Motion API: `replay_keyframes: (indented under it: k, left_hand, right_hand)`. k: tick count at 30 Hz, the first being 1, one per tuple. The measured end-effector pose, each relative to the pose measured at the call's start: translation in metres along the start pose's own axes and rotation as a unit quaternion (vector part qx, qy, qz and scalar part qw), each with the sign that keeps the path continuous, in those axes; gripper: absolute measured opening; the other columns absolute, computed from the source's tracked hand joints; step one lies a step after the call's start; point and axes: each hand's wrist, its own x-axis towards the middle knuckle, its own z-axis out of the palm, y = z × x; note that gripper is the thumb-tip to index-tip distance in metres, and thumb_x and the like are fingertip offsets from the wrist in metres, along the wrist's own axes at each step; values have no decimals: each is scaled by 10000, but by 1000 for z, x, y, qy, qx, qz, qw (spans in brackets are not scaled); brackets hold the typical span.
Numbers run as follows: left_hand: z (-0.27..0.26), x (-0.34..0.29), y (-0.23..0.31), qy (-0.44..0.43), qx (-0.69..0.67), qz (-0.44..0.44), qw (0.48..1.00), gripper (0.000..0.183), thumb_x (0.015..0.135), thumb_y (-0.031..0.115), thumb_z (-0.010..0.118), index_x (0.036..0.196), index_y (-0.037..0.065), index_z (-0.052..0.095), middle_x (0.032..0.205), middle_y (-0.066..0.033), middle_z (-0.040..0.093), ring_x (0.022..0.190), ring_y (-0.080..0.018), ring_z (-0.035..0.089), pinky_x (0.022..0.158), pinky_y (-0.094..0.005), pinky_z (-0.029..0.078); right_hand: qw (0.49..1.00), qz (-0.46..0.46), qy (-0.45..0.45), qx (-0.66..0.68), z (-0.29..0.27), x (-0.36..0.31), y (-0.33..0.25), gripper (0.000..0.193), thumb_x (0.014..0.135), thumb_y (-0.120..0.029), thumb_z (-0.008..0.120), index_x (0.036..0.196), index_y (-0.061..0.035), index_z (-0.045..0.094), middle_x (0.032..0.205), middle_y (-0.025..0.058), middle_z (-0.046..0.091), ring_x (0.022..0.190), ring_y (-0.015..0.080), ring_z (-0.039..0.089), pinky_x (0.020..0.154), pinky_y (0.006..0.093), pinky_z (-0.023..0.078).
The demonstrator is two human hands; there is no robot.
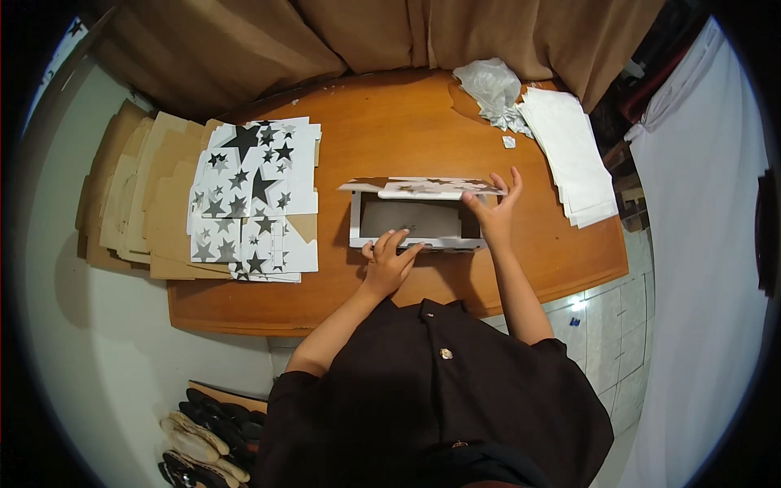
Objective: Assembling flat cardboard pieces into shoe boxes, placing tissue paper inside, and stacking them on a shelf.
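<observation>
Near the front edge of the wooden table, the left hand touches a cardboard box; the right hand holds its raised star-print lid.

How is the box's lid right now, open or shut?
Open: the right hand holds the lid raised, and the inside of the box shows.

Your wooden table, orange-brown and curved along its near edge, occupies the centre of the room. Beyond it, a brown curtain hangs in deep folds. To your left stands a pale, plain wall; to your right, a white cloth hangs lengthwise. Below it, note the light-tiled floor, with a bright glare spot. At your lower left: dark and beige shoes.
</observation>
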Motion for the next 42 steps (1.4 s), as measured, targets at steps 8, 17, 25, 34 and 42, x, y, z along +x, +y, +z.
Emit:
replay_keyframes:
  k: [8, 17, 25, 34, 42]
  left_hand:
    - [10, -18, -2, 76, 24, 67, 995, 155, 712, 337, 673, 866, 337, 681, 1122, 89, 548, 1129, -149, 370, 964, -428, 119]
    - [-2, -26, -45, 72, 74, -17, 995, 495, 737, 471, 661, 1142, 195, 592, 1316, -89, 433, 1273, -271, 296, 1037, -467, 53]
    - [-40, 25, -81, -64, 10, -26, 998, 679, 648, 511, 728, 1180, 115, 581, 1271, -121, 511, 1220, -311, 423, 973, -488, 292]
    - [-31, 19, -76, -62, -64, -59, 994, 518, 686, 387, 736, 1108, 107, 629, 1210, -103, 567, 1202, -324, 456, 929, -400, 426]
    - [-29, 7, -68, -88, 14, -79, 993, 569, 698, 476, 698, 1151, 144, 607, 1263, -78, 535, 1249, -289, 407, 1013, -531, 278]
  right_hand:
    - [963, -162, -69, -202, -24, -48, 41, 720, 596, -236, 842, 1189, -34, 488, 1231, 178, 466, 1230, 341, 394, 1003, 411, 335]
    - [959, -179, -69, -210, -23, -64, 77, 448, 593, -230, 843, 954, -43, 656, 1222, 170, 490, 1256, 374, 370, 984, 432, 367]
    - [959, -187, -62, -204, -22, -62, 76, 444, 594, -225, 841, 955, -44, 654, 1209, 167, 501, 1249, 368, 378, 986, 436, 363]
    - [958, -179, -58, -217, -21, -62, 74, 422, 605, -214, 832, 950, -50, 652, 1216, 160, 490, 1257, 368, 364, 990, 436, 356]
    - [895, -198, -64, -395, -27, -68, 69, 434, 697, -372, 746, 1084, -193, 665, 1340, 101, 433, 1304, 334, 275, 1032, 568, 168]
